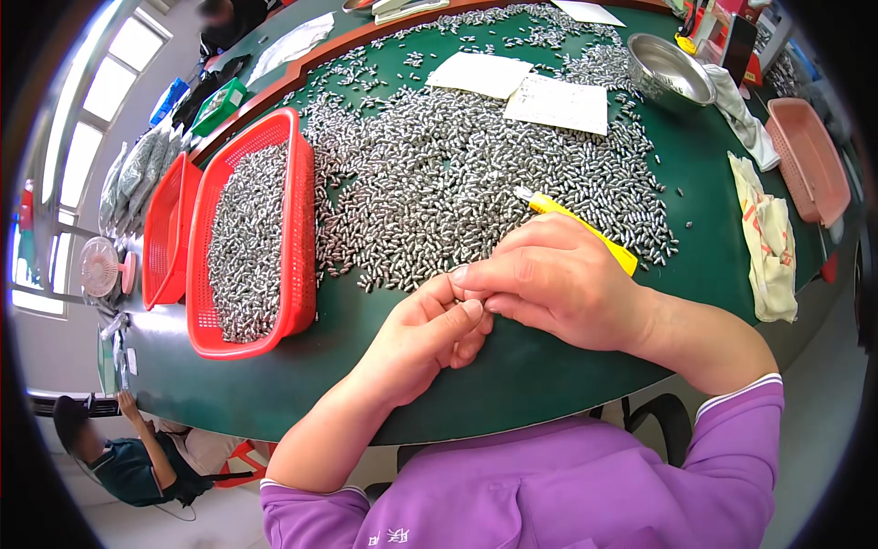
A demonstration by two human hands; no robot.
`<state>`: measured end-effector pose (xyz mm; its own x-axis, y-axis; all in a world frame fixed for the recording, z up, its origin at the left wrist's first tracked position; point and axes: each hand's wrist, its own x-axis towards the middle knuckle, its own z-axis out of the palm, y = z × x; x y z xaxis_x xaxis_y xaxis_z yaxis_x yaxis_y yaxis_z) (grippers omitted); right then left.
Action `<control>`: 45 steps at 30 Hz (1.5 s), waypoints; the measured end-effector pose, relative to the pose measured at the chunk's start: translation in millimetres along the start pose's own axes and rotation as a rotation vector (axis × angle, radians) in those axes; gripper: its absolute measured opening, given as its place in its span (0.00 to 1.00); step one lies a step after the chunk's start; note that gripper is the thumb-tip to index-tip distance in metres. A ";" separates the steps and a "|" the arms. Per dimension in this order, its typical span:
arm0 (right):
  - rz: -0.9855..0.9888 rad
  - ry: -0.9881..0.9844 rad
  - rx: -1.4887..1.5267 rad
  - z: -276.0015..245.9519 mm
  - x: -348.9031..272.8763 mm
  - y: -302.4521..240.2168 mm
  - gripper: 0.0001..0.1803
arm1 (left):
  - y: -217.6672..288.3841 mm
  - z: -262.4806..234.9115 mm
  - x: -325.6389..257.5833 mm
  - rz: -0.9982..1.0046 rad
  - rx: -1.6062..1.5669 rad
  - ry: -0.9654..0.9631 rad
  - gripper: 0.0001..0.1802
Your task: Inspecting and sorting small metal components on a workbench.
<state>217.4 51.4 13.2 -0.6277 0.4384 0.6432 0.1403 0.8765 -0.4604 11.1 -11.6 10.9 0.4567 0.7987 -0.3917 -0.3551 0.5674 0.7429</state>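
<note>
A: What is taking up most of the view?

B: A green surface (713, 247) is curving across the frame, with a wide spread of small silver metal pieces (457, 174) lying over its middle. A red basket (297, 229) is sitting to the left of the spread, holding more of the same pieces, and a second red basket (165, 229) is lying just beside it, farther left.

A: And on the far side?

B: Two white paper sheets (521, 87) are resting on the pieces, a steel bowl (672, 69) is standing to their right, a pink basket (809, 160) is lying near the right edge, and a cloth (768, 238) is draped near it.

A: The hands?

B: Both are meeting at the near edge of the spread. The right hand (558, 279) is curling closed, gripping a yellow utility knife (581, 229) whose tip is pointing up-left over the pieces. The left hand (430, 334) is pinching shut, its fingertips (471, 309) touching the right hand's; whatever they are nipping is too small to tell.

A: Anyone else?

B: A person in a dark green top (128, 457) is sitting low at the lower left, beyond the surface's edge.
</note>
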 end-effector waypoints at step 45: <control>0.154 -0.123 -0.271 2.9 -10.2 9.0 0.09 | -0.6 -6.8 -0.1 0.116 -0.144 0.022 0.08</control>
<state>222.8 54.2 0.7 -0.6689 0.5573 0.4920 0.4290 0.8299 -0.3568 5.7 -10.7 6.8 0.3887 0.8637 -0.3208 -0.5182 0.4929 0.6990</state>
